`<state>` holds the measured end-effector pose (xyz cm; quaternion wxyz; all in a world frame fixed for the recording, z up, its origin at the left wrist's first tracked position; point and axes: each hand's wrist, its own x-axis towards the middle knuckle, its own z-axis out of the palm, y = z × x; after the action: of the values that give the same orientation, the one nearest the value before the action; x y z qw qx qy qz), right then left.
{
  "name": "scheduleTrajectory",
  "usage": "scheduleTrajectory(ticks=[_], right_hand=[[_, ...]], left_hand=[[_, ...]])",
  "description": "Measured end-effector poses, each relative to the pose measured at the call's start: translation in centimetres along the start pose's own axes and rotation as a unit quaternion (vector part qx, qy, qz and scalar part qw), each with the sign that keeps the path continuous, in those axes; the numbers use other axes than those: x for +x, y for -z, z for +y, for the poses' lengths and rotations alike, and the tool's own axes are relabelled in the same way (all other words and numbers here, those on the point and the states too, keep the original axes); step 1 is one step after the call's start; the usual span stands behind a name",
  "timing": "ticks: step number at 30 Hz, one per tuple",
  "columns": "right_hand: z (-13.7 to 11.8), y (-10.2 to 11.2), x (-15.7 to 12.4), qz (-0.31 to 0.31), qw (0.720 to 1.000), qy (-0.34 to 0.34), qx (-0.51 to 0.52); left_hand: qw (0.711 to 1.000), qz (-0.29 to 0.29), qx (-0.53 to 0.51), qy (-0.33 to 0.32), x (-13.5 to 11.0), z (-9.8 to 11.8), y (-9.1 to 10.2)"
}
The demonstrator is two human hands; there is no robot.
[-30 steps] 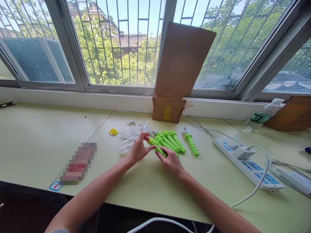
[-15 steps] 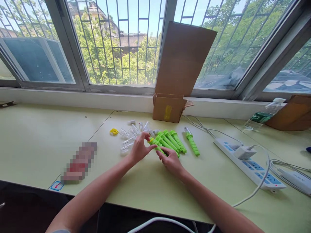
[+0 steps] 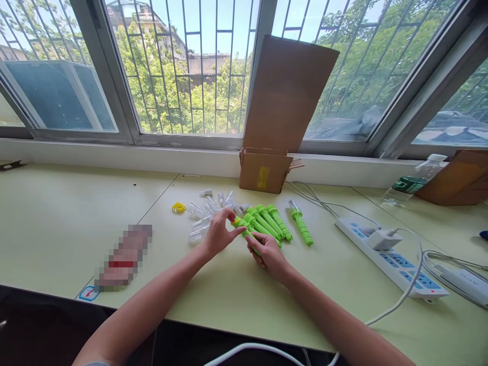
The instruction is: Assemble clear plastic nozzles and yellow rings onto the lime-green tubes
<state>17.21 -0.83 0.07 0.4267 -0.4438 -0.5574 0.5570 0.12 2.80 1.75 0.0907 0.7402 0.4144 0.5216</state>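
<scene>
My right hand (image 3: 270,254) is closed around the lower part of a green plastic handle (image 3: 248,235), which lies tilted between my hands. A yellow ring (image 3: 237,220) sits at the handle's upper end. There my left hand (image 3: 221,233) has its thumb and forefinger closed about the ring. Just beyond are several more green handles (image 3: 271,223) side by side, partly hidden by my hands. Clear plastic tubes (image 3: 210,205) lie in a loose pile behind my left hand. Apart to the right rests a green handle with a clear top (image 3: 302,223).
Loose yellow rings (image 3: 178,207) lie left of the pile. A cardboard box (image 3: 265,172) stands against the sill. On the right are a white power strip (image 3: 392,259), cables and a plastic bottle (image 3: 409,183). A pixelated object (image 3: 125,256) lies at left.
My right hand's fingers have shifted and curled further under the green handle. My left hand stays at the ringed end, hardly moved.
</scene>
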Motion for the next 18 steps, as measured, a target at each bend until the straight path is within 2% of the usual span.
scheduleTrajectory(ticks=[18], right_hand=[[-0.39,0.11,0.07,-0.028,0.991,-0.060,0.115]], left_hand=[[1.000,-0.002,0.003,-0.011,0.22,0.01,0.06]])
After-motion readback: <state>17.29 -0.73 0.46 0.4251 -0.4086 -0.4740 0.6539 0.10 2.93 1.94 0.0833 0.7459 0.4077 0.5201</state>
